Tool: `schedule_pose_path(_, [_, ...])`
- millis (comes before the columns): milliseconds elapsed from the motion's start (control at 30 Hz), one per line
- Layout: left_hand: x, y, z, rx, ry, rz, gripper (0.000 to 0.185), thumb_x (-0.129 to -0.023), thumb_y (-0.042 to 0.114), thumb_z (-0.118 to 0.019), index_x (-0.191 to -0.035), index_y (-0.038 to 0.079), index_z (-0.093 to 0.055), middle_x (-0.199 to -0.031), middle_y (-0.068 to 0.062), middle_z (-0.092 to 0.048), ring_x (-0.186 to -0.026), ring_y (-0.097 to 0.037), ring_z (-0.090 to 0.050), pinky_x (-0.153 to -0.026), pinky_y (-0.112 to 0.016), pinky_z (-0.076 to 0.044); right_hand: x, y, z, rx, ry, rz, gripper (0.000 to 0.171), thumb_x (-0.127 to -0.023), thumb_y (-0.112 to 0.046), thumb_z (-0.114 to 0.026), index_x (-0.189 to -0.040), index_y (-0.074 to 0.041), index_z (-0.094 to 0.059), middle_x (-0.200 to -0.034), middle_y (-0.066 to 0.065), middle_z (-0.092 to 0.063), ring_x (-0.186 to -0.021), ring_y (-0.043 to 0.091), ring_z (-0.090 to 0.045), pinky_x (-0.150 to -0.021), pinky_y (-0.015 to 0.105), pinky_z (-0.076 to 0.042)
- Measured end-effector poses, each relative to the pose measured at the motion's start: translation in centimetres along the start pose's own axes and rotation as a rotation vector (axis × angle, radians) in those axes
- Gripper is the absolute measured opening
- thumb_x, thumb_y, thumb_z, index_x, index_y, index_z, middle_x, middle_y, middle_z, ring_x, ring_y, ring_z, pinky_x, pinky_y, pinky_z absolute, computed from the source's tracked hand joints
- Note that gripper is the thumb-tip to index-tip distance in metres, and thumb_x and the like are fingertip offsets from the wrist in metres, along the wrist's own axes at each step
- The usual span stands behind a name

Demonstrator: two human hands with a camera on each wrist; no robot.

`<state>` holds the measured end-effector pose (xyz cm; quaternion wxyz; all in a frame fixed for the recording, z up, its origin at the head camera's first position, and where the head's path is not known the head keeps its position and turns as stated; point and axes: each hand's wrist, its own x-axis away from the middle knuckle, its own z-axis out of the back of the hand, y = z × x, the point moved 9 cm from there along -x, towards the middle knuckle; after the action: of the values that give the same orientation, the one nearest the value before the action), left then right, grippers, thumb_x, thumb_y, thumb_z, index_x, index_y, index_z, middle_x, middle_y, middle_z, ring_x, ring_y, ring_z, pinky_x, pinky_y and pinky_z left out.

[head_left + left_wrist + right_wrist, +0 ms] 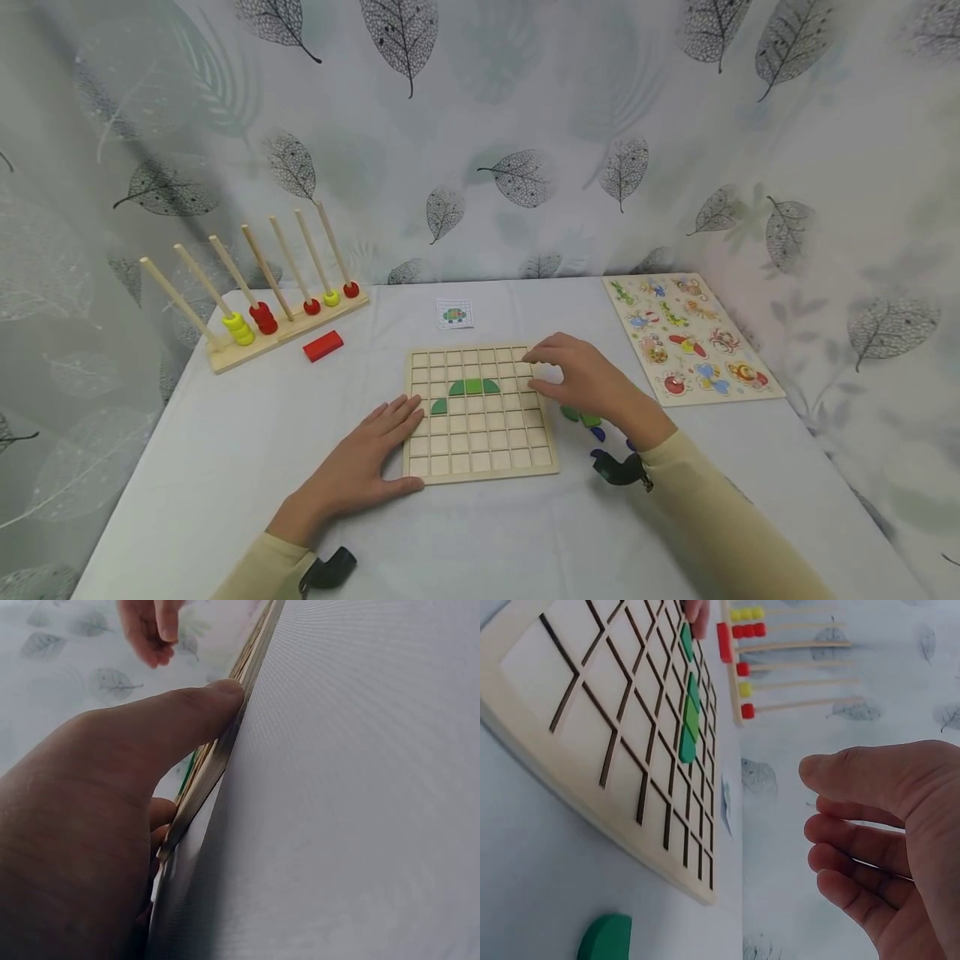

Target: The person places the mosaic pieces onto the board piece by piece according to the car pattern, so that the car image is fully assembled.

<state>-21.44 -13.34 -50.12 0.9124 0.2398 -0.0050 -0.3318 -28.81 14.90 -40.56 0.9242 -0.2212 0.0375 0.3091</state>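
Note:
A wooden grid board (480, 477) lies on the white table, with green pieces in some of its squares. Three of them form a row: a bright green square (473, 387) between two darker rounded pieces. One more quarter-round green piece (438, 406) sits lower left. My left hand (367, 458) rests at the board's left side, fingers stretched along the edge and thumb at the near corner. Over the right edge hovers my right hand (592, 379), its fingers loosely bent and holding nothing. In the right wrist view, a gap shows between thumb (840, 772) and fingers.
Loose green pieces (590, 420) and blue pieces (597, 434) lie right of the board, partly under my right arm. A pattern card (454, 314) lies behind it. Back left stands a peg counting frame (288, 331) beside a red block (323, 346); an animal puzzle board (690, 337) is at right.

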Motion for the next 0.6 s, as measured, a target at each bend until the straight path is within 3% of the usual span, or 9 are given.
schedule_pose_path(267, [-0.1,-0.3,-0.3,-0.004,0.013,0.005,0.102,-0.093,0.073,-0.071,-0.168,0.01,-0.042,-0.177,-0.002,-0.03,-0.164,-0.025,-0.024,-0.133,-0.042,-0.02,2.3,1.4,1.0,-0.008,0.044,-0.008,0.034,-0.092,-0.015,-0.089,-0.123,-0.005,-0.08,-0.121,0.008,-0.074,-0.114,0.029,-0.069,-0.092,0.048,-0.062])
schedule_pose_path(600, [-0.1,-0.5,-0.2,-0.017,0.013,0.003,0.101,-0.094,0.071,-0.072,-0.168,0.01,-0.042,-0.177,-0.003,-0.031,-0.164,-0.025,-0.024,-0.131,-0.049,-0.024,4.4,4.0,1.9,-0.006,0.05,-0.087,0.033,-0.095,-0.015,-0.087,-0.125,-0.005,-0.079,-0.124,0.009,-0.073,-0.112,0.03,-0.07,-0.091,0.051,-0.063])
